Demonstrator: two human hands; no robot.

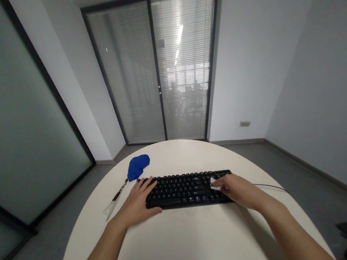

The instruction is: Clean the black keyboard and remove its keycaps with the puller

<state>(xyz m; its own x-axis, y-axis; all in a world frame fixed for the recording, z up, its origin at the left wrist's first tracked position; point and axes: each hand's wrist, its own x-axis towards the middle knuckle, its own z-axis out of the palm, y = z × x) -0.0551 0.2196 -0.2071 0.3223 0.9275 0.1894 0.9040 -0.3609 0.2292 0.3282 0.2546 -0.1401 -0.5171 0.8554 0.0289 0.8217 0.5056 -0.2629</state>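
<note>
Black keyboard [180, 190] on a rounded cream table [176, 245], facing blind-covered glass panels [131, 80]; my left hand [138, 204] spreads over its left end, my right hand [239, 188] pinches a white wad [214, 183] on its right.

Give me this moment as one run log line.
left hand: on black rectangular keyboard, left end; right hand: pinching crumpled white wad at keyboard's right part; surface: cream round table; beyond left hand: blue fabric piece

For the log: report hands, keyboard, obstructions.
Left hand on left end of keyboard. Right hand pinching white wad near right end. Blue fabric off the keyboard.
</note>
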